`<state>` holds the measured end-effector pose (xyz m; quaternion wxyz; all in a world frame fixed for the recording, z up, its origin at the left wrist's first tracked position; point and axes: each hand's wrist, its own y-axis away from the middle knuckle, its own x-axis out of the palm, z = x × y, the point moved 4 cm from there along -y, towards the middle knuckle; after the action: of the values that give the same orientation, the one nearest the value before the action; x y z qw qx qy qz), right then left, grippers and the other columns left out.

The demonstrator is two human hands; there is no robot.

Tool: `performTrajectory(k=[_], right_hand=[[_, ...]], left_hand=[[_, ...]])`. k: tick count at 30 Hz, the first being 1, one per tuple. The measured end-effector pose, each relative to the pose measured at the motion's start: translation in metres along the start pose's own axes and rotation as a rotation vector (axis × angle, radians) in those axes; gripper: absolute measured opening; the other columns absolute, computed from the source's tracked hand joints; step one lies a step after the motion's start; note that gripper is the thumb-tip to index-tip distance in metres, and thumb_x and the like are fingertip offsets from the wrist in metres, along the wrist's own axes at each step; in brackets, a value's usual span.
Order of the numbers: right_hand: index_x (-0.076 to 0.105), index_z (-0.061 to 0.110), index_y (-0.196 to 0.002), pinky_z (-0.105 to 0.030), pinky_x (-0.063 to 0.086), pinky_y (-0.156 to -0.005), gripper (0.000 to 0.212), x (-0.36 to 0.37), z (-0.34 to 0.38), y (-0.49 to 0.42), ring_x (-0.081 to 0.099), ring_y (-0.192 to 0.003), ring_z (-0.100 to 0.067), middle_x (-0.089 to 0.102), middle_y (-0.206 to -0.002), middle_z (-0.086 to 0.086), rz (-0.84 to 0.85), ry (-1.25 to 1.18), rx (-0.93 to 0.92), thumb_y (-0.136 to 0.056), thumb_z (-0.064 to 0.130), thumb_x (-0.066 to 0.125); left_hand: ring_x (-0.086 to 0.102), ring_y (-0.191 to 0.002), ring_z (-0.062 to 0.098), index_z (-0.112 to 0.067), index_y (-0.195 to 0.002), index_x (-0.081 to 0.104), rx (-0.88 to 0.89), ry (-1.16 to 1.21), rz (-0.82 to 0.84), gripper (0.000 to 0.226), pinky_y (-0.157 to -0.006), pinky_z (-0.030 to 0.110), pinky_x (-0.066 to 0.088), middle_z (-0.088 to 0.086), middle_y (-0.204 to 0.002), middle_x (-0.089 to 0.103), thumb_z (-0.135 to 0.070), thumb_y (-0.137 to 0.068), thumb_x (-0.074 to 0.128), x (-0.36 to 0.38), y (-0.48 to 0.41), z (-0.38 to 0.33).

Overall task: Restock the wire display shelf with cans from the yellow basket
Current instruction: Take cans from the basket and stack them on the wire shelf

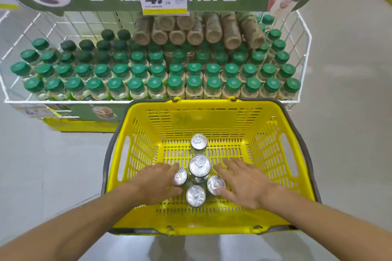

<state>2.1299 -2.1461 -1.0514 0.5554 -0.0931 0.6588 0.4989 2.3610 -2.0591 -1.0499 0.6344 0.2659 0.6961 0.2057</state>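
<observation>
My left hand (157,180) half-circles a can (180,176) (grip unclear), right hand (239,182) splayed, toward the yellow basket (212,231) near edge; I'd clasp sides firmly.

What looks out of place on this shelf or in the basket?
At the back of the wire display shelf, a pile of brown bottles lies sideways on top of the upright green-capped bottles, while every other bottle stands. The five cans in the yellow basket stand upright, and nothing looks spilled.
</observation>
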Motion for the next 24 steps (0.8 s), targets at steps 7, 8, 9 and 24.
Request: performTrajectory(k=[7,8,9,24], right_hand=[[0.047,0.017,-0.124,-0.042,0.051,-0.085,0.053,0.014,0.011,-0.020,0.055,-0.121,-0.029,0.058,-0.125,-0.005,0.005,-0.019,-0.100,-0.093,0.058,0.060],[0.048,0.018,-0.119,-0.042,0.052,-0.083,0.049,0.013,0.009,-0.022,0.056,-0.118,-0.029,0.060,-0.121,-0.004,-0.001,-0.027,-0.104,-0.093,0.057,0.061],[0.048,0.018,-0.117,-0.042,0.052,-0.081,0.048,0.012,0.008,-0.024,0.057,-0.116,-0.028,0.061,-0.119,-0.004,-0.010,-0.044,-0.115,-0.093,0.057,0.060],[0.061,0.028,-0.123,-0.036,0.054,-0.090,0.058,-0.185,-0.059,0.022,0.066,-0.103,-0.005,0.071,-0.114,0.015,-0.328,-0.417,-0.152,-0.081,0.067,0.066]], left_hand=[[0.056,-0.121,0.028,-0.016,-0.132,0.041,-0.024,0.022,-0.089,0.050,-0.095,0.043,0.050,0.003,-0.127,0.061,-0.035,-0.094,0.069,0.008,-0.016,-0.007],[0.057,-0.119,0.028,-0.015,-0.129,0.042,-0.016,0.041,-0.114,0.047,-0.094,0.043,0.049,0.003,-0.125,0.062,-0.032,-0.094,0.068,0.009,-0.019,-0.006],[0.059,-0.118,0.027,-0.014,-0.127,0.043,-0.004,0.068,-0.135,0.045,-0.094,0.043,0.049,0.003,-0.124,0.063,-0.030,-0.094,0.069,0.009,-0.022,-0.004],[0.071,-0.101,0.006,-0.031,-0.111,0.068,0.211,0.702,-0.528,0.041,-0.087,0.028,0.059,-0.015,-0.108,0.072,-0.043,-0.076,0.086,-0.177,0.053,0.057]])
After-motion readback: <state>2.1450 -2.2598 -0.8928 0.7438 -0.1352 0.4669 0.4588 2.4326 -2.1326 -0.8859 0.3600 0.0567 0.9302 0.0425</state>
